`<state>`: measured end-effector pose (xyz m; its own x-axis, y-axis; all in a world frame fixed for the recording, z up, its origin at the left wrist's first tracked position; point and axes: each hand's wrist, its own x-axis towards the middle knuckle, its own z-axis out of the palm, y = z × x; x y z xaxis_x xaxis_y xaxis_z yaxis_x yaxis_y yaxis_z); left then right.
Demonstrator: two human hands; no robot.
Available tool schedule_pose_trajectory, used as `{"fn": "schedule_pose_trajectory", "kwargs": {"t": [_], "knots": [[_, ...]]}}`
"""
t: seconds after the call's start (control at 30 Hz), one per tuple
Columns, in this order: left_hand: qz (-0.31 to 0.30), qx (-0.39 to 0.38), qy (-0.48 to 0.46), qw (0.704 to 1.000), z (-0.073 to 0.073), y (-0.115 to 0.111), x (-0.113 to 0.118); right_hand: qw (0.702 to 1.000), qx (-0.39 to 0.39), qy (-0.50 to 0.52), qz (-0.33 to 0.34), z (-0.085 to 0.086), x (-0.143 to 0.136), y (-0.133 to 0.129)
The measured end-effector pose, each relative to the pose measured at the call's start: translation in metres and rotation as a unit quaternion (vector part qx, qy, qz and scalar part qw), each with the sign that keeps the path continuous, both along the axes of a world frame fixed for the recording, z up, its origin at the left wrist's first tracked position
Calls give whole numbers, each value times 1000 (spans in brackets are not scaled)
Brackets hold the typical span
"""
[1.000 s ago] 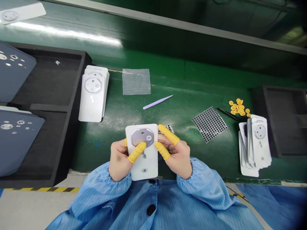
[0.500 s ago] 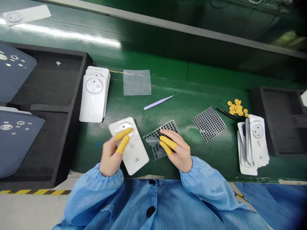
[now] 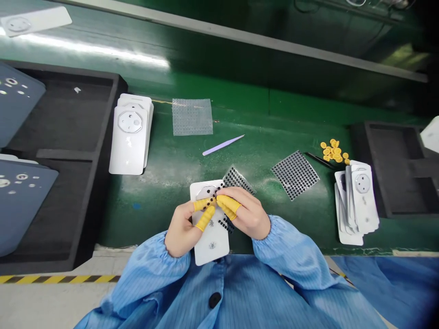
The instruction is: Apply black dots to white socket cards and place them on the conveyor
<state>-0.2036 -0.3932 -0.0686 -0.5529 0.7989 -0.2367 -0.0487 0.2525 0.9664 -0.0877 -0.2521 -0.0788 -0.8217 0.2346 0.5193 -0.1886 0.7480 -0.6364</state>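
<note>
Yellow finger cots cover the thumb and forefinger of both hands. My left hand (image 3: pixel 185 228) is over a white rounded panel (image 3: pixel 212 249) lying near the table's front edge. Its thumb and forefinger close on the lower end of a narrow clear strip of black dots (image 3: pixel 214 196). Gripping the same strip from the other side, my right hand (image 3: pixel 245 212) almost meets the left fingertips. The strip crosses the panel's upper part, and my fingers hide part of it. A clear sheet of black dots (image 3: pixel 235 176) lies partly beneath my right hand.
Purple tweezers (image 3: pixel 222 145) lie beyond my hands, near a clear textured sheet (image 3: pixel 192 117). Stacked white panels (image 3: pixel 126 151) stand at left, beside a black tray (image 3: pixel 78 183). Rightward are another dotted sheet (image 3: pixel 295 176), black tweezers (image 3: pixel 318 161), yellow finger cots (image 3: pixel 332 151) and more white panels (image 3: pixel 363 205).
My left hand has moved right, and the white panel now lies more upright beneath both hands. The right hand has shifted slightly left with the strip, meeting the left fingers.
</note>
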Motion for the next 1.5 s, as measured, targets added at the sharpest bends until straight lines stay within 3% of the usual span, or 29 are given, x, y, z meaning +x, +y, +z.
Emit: {"fn": "schedule_pose_trajectory", "kwargs": {"t": [0.13, 0.27, 0.47, 0.63, 0.7, 0.77, 0.83, 0.93, 1.03, 1.2, 1.37, 1.5], "knots": [[-29, 25, 197, 980, -1, 1, -7, 1000, 1, 8, -19, -3, -2, -2], [-63, 22, 254, 965, -2, 2, -13, 997, -59, -22, -42, -5, 0, -2], [-96, 27, 292, 951, -10, 0, -15, 999, 9, 27, -13, -18, -6, -3], [-113, 7, 228, 967, -13, 3, -23, 975, -197, 9, -98, -26, -15, -9], [-92, -34, 152, 983, -14, -3, -34, 967, -223, -15, -126, -29, -15, -9], [-24, -68, 87, 994, -12, -15, -48, 974, -181, -21, -138, -32, -14, -6], [91, -68, 60, 992, -5, -30, -59, 984, -105, -9, -142, -32, -11, -4], [214, -25, 18, 976, 14, -43, -54, 990, -5, 22, -137, -21, -11, -4], [192, -3, -14, 981, 31, -34, -31, 991, 44, 52, -116, 6, -16, -9], [124, 49, 99, 986, 40, -12, -2, 987, 152, 36, -30, 48, -23, -13], [102, 98, 133, 981, 36, -12, 0, 982, 187, -29, -10, 55, -14, -12], [68, 96, 160, 980, 36, -10, 0, 982, 190, -19, -7, 54, -12, -12]]}}
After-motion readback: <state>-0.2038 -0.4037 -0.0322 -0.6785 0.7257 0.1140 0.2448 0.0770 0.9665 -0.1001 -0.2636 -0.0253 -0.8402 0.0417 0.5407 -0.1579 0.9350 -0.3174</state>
